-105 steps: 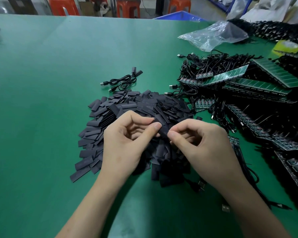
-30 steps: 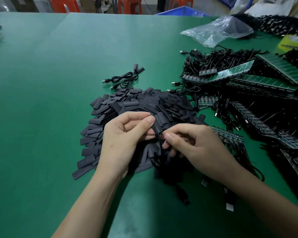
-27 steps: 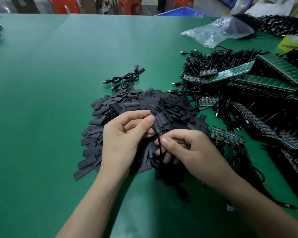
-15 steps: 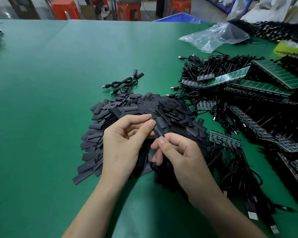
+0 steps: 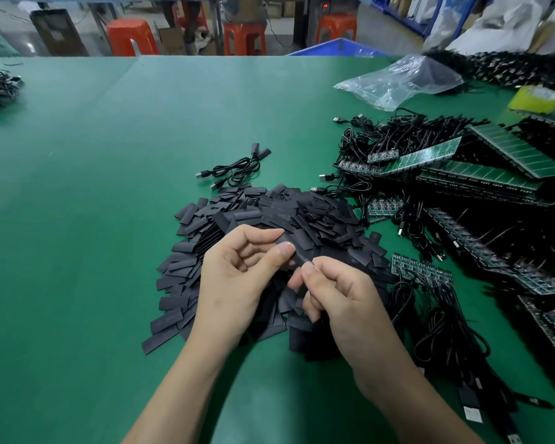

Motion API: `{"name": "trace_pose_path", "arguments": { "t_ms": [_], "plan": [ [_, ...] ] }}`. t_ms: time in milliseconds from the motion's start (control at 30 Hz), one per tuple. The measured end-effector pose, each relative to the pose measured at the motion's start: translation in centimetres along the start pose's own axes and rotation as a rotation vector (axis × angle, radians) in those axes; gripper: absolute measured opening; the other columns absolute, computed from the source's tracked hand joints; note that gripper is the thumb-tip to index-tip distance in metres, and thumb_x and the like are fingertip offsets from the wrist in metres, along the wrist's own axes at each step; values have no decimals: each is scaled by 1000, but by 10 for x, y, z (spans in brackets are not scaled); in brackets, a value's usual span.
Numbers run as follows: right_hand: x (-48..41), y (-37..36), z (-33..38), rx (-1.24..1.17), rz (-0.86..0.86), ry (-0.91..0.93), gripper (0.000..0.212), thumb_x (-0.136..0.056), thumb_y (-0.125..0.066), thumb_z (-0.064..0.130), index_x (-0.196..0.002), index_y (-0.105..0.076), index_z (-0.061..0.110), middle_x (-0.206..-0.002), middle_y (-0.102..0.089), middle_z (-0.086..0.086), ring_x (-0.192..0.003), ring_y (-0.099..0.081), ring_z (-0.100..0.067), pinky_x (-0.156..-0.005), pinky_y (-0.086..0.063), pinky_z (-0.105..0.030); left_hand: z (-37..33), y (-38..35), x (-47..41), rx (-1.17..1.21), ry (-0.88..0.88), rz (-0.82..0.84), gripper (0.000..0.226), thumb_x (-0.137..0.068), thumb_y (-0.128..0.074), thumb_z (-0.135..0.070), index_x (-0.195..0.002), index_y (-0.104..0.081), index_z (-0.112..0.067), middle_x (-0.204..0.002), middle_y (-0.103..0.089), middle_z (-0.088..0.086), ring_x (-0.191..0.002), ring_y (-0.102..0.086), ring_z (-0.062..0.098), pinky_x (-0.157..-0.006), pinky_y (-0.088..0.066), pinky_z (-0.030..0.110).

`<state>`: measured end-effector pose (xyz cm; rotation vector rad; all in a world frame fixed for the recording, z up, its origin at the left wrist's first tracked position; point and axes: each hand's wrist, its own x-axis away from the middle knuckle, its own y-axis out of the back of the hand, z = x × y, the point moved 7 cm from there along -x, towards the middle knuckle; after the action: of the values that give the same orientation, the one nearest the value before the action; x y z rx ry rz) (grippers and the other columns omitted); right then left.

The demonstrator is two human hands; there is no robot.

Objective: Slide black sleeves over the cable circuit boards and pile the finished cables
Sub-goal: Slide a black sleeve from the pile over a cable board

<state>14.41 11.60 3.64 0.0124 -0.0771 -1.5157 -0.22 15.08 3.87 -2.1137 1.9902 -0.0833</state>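
Both hands meet low in the middle. The left hand (image 5: 237,277) pinches one black sleeve (image 5: 297,254) between thumb and first finger. The right hand (image 5: 343,302) has its fingers curled and pinches the near end of that sleeve. Under them, a big pile of black sleeves (image 5: 269,213) lies on the green table (image 5: 77,203). At 3 o'clock from the hands lie cables with small circuit boards (image 5: 420,270). At 12 o'clock, just past the pile, sits a small bunch of finished cables (image 5: 237,168). At 2 o'clock are long green board strips (image 5: 430,157), then a clear plastic bag (image 5: 398,80).
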Motion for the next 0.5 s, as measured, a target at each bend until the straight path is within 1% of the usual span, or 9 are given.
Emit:
{"name": "trace_pose_path", "arguments": {
  "t_ms": [33, 100, 167, 200, 233, 300, 367, 433, 500],
  "plan": [
    [0, -1, 1, -7, 0, -6, 32, -106, -52, 31, -80, -68, 22, -50, -43, 12, -57, -42, -15, -61, -35, -31, -1, -2, 2, 4, -1, 8, 26, -74, -78, -21, -99, -71, -12, -78, -74, 3, -69, -69, 9, -68, -56, 18],
    [-2, -1, 5, -73, -17, -14, 33, -107, -52, 25, -78, -68, 21, -49, -42, 12, -58, -45, -19, -65, -40, -36, -2, -11, 6, 49, 9, 52, 30, -78, -76, -18, -107, -70, -14, -76, -73, 1, -65, -66, 10, -62, -56, 21],
    [-3, -4, 8, -185, -23, -32, 33, -106, -53, 20, -78, -69, 18, -52, -43, 3, -58, -50, -20, -63, -48, -36, -3, -18, 8, 136, 51, 61, 28, -82, -74, -16, -109, -71, -20, -73, -72, 5, -57, -66, 13, -53, -55, 24],
    [-2, -6, 10, -237, -13, -47, 31, -105, -53, 20, -80, -71, 17, -55, -46, -1, -58, -53, -20, -62, -53, -35, -5, -18, 7, 159, 69, 38, 27, -81, -75, -17, -108, -73, -22, -72, -71, 6, -56, -65, 13, -53, -55, 24],
    [-1, -8, 12, -275, 3, -64, 28, -105, -54, 21, -85, -73, 17, -60, -52, -4, -61, -58, -20, -63, -57, -36, -9, -16, 4, 161, 83, 9, 28, -80, -76, -19, -107, -75, -24, -72, -71, 6, -57, -65, 13, -56, -55, 23],
    [1, -9, 15, -313, 40, -71, 20, -104, -57, 23, -96, -75, 18, -73, -65, -7, -70, -65, -21, -67, -61, -35, -21, -14, -7, 162, 111, -17, 33, -77, -77, -21, -110, -74, -22, -73, -73, 6, -63, -68, 12, -61, -57, 22],
    [2, -6, 20, -289, 59, -48, 15, -100, -64, 25, -109, -73, 17, -85, -74, -3, -80, -73, -17, -73, -63, -31, -35, -12, -26, 149, 143, -14, 35, -80, -76, -18, -115, -72, -18, -77, -74, 6, -71, -74, 14, -61, -59, 24],
    [2, 0, 20, -189, 51, -25, 31, -90, -67, 35, -119, -69, 26, -100, -77, 6, -96, -75, -12, -87, -60, -34, -49, -8, -54, 127, 158, -23, 27, -89, -71, -10, -116, -68, -14, -80, -77, 4, -73, -76, 14, -58, -59, 23],
    [3, 7, 20, -109, 28, 3, 39, -84, -67, 43, -123, -66, 37, -114, -73, 18, -107, -71, -7, -96, -55, -31, -58, 0, -88, 168, 170, -89, 23, -96, -66, -4, -118, -64, -10, -79, -78, 2, -71, -76, 12, -56, -58, 21]
  ]
}}
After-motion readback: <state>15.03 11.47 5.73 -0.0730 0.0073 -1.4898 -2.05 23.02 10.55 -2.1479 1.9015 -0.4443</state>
